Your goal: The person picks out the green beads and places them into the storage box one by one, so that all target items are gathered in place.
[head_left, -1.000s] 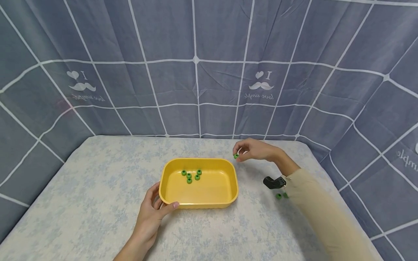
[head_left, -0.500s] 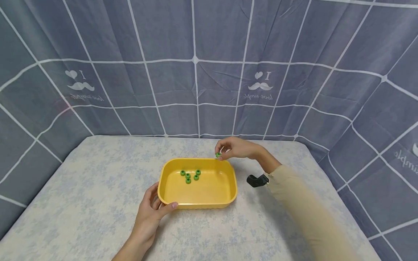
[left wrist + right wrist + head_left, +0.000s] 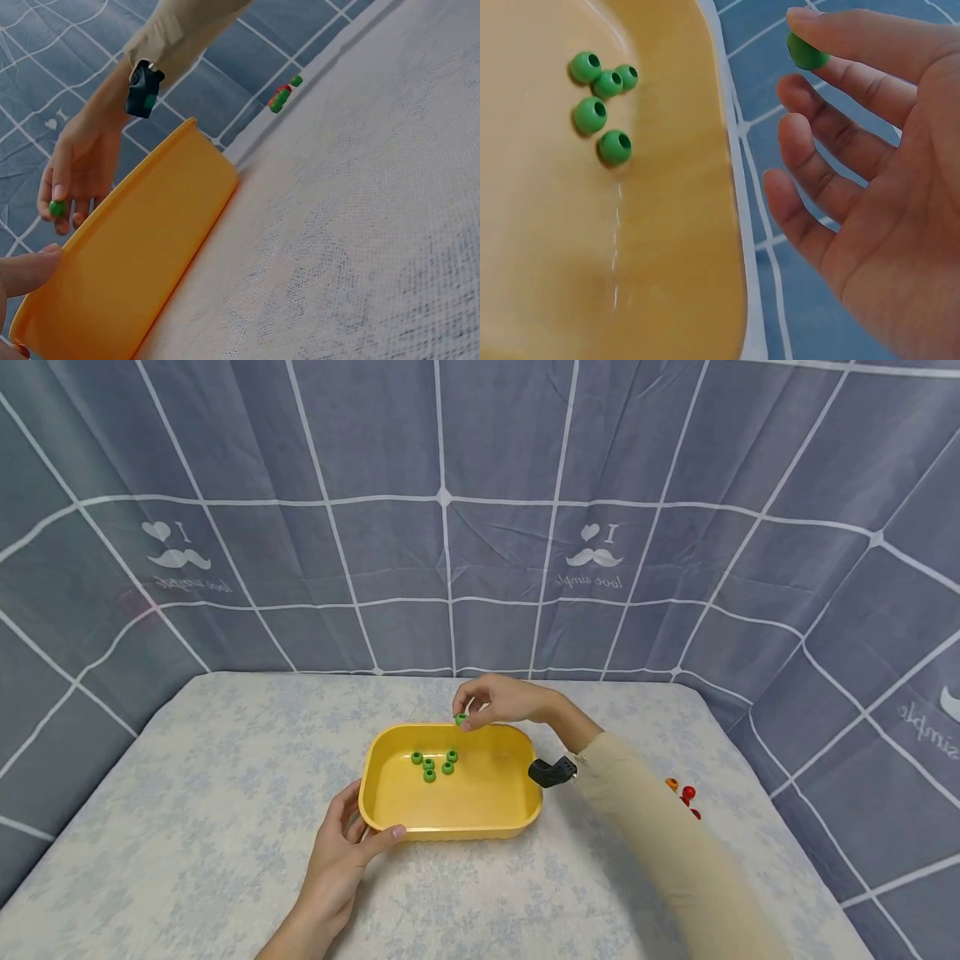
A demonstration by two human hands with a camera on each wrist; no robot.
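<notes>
A yellow tray (image 3: 450,814) is set on the cloth-covered table (image 3: 187,827), its long axis running left to right across the head view, rim upward. Five green beads (image 3: 432,763) are grouped on the tray floor towards its far left part; in the right wrist view their holes are seen facing roughly upward and to the side. A sixth green bead (image 3: 460,719) is pinched between thumb and forefinger of the right hand (image 3: 498,700), held just above the tray's far rim; its hole direction cannot be told. The right hand is arched over the rim with the wrist raised, the remaining fingers (image 3: 817,187) loosely spread and bent, the forearm reaching in from the right. The left hand (image 3: 347,843) is laid at the tray's near left corner, thumb on the rim, fingers against the outer wall. Further red, orange and green beads (image 3: 283,94) are noted on the table well to the right.
</notes>
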